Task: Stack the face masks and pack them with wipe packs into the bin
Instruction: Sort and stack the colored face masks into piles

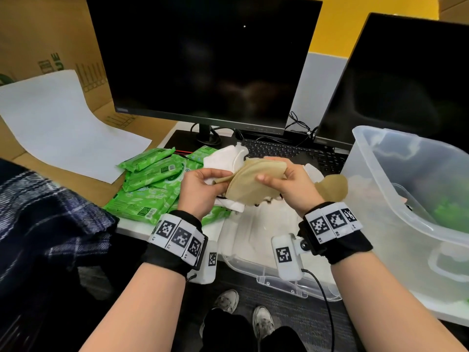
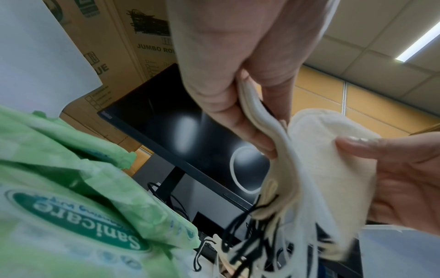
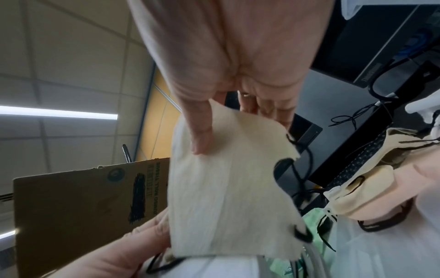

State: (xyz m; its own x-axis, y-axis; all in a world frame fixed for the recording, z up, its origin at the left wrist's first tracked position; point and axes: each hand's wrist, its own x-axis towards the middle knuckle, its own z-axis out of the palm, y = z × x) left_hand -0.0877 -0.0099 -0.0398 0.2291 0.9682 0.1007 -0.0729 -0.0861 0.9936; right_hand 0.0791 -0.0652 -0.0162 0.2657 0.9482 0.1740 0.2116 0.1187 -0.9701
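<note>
At the centre of the head view, a folded beige fabric face mask [image 1: 250, 182] hangs between both hands: the left hand [image 1: 200, 190] pinches its left edge together with white masks [image 1: 224, 158] beneath, and the right hand [image 1: 289, 184] pinches its upper right part between thumb and fingers. Black and white ear loops [image 2: 250, 235] dangle below. Left of the hands, green plastic wipe packs [image 1: 149, 185] lie heaped, one reading "Sanicare" [image 2: 78, 223] in the left wrist view. Another beige mask [image 1: 332, 186] lies just right of the right hand, beside the clear plastic bin [image 1: 385, 199] at the right edge. A clear lid [image 1: 256, 240] lies under the wrists. A dark monitor [image 1: 203, 59] and a black keyboard [image 1: 284, 149] stand behind; a cardboard box [image 2: 147, 37] at upper left reads "JUMBO".
</note>
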